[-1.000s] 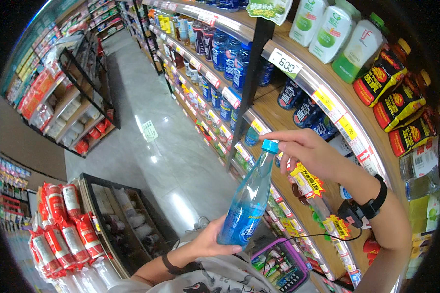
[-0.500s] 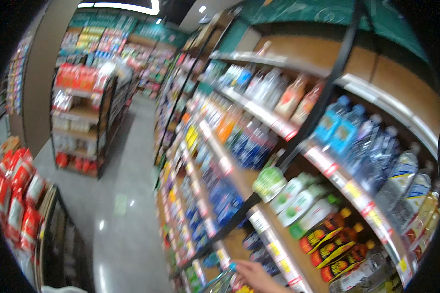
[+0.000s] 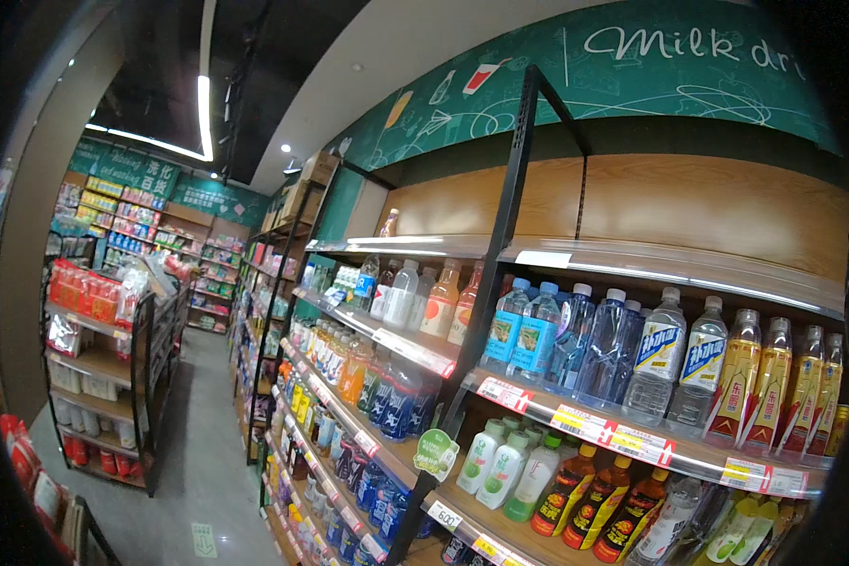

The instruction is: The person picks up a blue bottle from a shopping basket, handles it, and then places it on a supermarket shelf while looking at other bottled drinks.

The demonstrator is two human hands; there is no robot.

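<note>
Neither of my hands shows in the head view. In front of me stands a drinks shelf (image 3: 575, 424). On its upper row are blue-labelled water bottles (image 3: 535, 332), clear bottles with blue, white and yellow labels (image 3: 657, 354), and amber bottles with red and gold labels (image 3: 738, 387). Below them are white bottles with green marks (image 3: 502, 474) and dark bottles with red and yellow labels (image 3: 597, 505). A round green tag (image 3: 436, 454) hangs at the black upright between two shelf bays.
More drink shelves (image 3: 368, 377) run away along the right of a grey aisle floor (image 3: 193, 453). A free-standing rack (image 3: 104, 373) with red packs on top stands left of the aisle. Red and white bags (image 3: 33, 462) lie at the lower left, near a brown pillar (image 3: 61, 179).
The view has tilted up and levelled, bringing the shelves' top boards and green wall sign into sight. My right hand, beside a thin handle at the bottom edge, has left the picture.
</note>
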